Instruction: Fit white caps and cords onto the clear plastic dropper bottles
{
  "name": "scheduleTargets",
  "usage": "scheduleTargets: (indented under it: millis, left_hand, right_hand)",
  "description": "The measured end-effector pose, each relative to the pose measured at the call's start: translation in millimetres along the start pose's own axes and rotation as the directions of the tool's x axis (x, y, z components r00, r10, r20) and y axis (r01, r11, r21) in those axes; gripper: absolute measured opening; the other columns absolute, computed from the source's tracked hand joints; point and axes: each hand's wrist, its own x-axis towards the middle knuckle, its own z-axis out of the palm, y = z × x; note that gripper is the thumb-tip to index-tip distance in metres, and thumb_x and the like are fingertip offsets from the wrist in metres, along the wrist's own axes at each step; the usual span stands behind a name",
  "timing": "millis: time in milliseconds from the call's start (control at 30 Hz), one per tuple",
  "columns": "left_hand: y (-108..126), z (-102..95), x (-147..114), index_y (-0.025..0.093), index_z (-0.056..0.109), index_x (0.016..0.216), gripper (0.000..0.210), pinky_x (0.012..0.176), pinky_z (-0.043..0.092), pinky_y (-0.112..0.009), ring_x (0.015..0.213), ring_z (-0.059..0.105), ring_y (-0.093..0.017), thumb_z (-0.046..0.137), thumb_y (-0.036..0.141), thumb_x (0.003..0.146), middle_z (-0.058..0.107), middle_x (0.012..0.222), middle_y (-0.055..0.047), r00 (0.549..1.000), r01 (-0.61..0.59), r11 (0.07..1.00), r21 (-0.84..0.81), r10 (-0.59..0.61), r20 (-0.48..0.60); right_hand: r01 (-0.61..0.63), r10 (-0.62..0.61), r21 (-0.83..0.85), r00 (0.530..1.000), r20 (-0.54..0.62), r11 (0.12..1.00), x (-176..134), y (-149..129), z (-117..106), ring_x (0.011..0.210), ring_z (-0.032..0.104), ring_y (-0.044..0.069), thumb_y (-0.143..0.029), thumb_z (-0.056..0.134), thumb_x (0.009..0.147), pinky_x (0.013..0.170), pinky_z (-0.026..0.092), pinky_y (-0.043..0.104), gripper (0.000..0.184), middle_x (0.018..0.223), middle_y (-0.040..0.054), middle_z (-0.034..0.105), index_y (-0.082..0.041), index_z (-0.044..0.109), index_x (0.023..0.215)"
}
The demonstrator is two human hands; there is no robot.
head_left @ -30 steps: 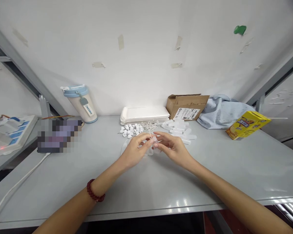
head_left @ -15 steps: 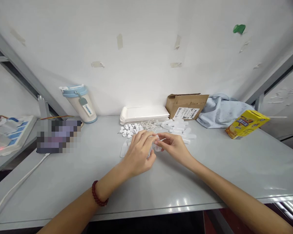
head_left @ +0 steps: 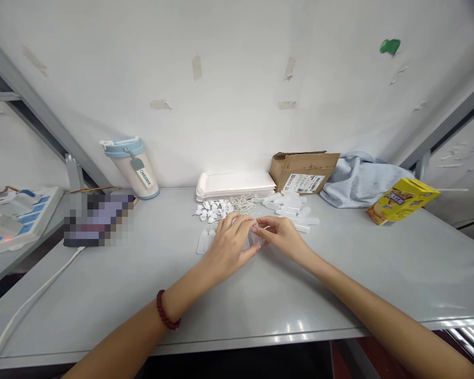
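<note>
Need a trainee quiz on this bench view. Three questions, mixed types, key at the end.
1. Name the material showing between the left hand and the right hand.

2. True or false: the pale strings lie between the small white pieces and the pile of translucent tubes.

3. Where is the dark red bracelet worn?
a) left wrist
b) right wrist
c) both wrists

Key:
1. Translucent plastic; its full shape is partly hidden.
2. True.
3. a
</note>
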Motion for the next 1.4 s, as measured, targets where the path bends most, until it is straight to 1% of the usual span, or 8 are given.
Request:
scheduleTargets:
  millis: [167,267,433,567,633,800,933,1400]
  left_hand:
    - [0.8,2.0,0.6,0.02,0.049,0.108,0.036,0.087,0.041,-0.045,0.108,0.044,-0.028,0.063,0.021,0.075,0.059,0.11,-0.007,0.993,0.094,0.996,-0.005,-0.094,0.07]
    - [0.2,3.4,0.5,0.02,0.049,0.106,0.035,0.086,0.04,-0.045,0.108,0.044,-0.029,0.063,0.022,0.075,0.06,0.108,-0.006,0.987,0.122,0.993,-0.002,-0.121,0.104]
    - [-1.1,2.8,0.2,0.02,0.049,0.107,0.032,0.085,0.039,-0.044,0.108,0.043,-0.028,0.06,0.023,0.077,0.059,0.109,-0.007,0.98,0.131,0.991,0.02,-0.133,0.149]
    - [-0.7,1.0,0.4,0.019,0.048,0.108,0.03,0.084,0.039,-0.043,0.108,0.043,-0.027,0.056,0.027,0.081,0.058,0.111,-0.007,0.961,0.144,0.988,0.048,-0.151,0.233]
    - [-0.1,0.4,0.5,0.018,0.048,0.109,0.03,0.084,0.039,-0.042,0.108,0.042,-0.027,0.056,0.028,0.081,0.058,0.11,-0.007,0.954,0.147,0.988,0.057,-0.157,0.254]
    - [0.7,-0.1,0.5,0.019,0.047,0.11,0.03,0.086,0.038,-0.042,0.11,0.042,-0.027,0.054,0.027,0.082,0.057,0.111,-0.007,0.949,0.146,0.987,0.069,-0.159,0.271]
    - [-0.9,0.8,-0.1,0.02,0.046,0.111,0.031,0.087,0.037,-0.043,0.113,0.04,-0.027,0.054,0.028,0.082,0.056,0.116,-0.008,0.953,0.139,0.987,0.083,-0.156,0.259]
    - [-2.5,-0.4,-0.4,0.019,0.045,0.112,0.036,0.088,0.037,-0.043,0.115,0.04,-0.028,0.058,0.031,0.08,0.055,0.119,-0.008,0.946,0.155,0.983,0.093,-0.175,0.273]
  right_hand:
    - [0.028,-0.025,-0.201,1.0,0.016,0.979,2.7,8.1,0.2,0.064,0.059,0.017,-0.032,0.059,0.077,0.057,0.046,0.028,0.023,0.074,0.0039,0.066,-0.016,0.068,0.091]
    - [0.043,-0.035,-0.255,0.999,0.032,0.966,2.9,9.9,1.5,0.065,0.059,0.017,-0.028,0.058,0.078,0.059,0.045,0.029,0.021,0.076,0.0049,0.067,-0.016,0.069,0.091]
    - [0.034,-0.025,-0.261,0.999,0.038,0.965,2.5,9.4,1.6,0.064,0.06,0.016,-0.026,0.057,0.077,0.059,0.045,0.027,0.021,0.077,0.0051,0.068,-0.015,0.068,0.091]
    - [0.002,0.01,-0.264,0.999,0.045,0.965,2.8,8.6,1.0,0.064,0.061,0.015,-0.023,0.056,0.077,0.059,0.046,0.026,0.023,0.078,0.0049,0.068,-0.013,0.066,0.094]
    - [-0.007,0.02,-0.257,0.999,0.047,0.966,3.1,8.5,1.0,0.065,0.061,0.015,-0.023,0.056,0.076,0.06,0.047,0.026,0.023,0.079,0.0051,0.068,-0.012,0.065,0.095]
    - [-0.038,0.052,-0.252,0.997,0.048,0.967,3.5,6.9,1.2,0.064,0.061,0.015,-0.022,0.056,0.076,0.06,0.047,0.026,0.024,0.077,0.005,0.068,-0.012,0.064,0.096]
    - [-0.059,0.074,-0.251,0.996,0.051,0.966,3.7,7.1,1.1,0.06,0.061,0.014,-0.021,0.056,0.076,0.058,0.047,0.026,0.025,0.075,0.0045,0.067,-0.011,0.063,0.098]
    - [-0.078,0.091,-0.232,0.995,0.045,0.97,4.8,9.8,0.5,0.061,0.061,0.014,-0.021,0.057,0.076,0.06,0.048,0.026,0.025,0.079,0.0054,0.067,-0.011,0.062,0.098]
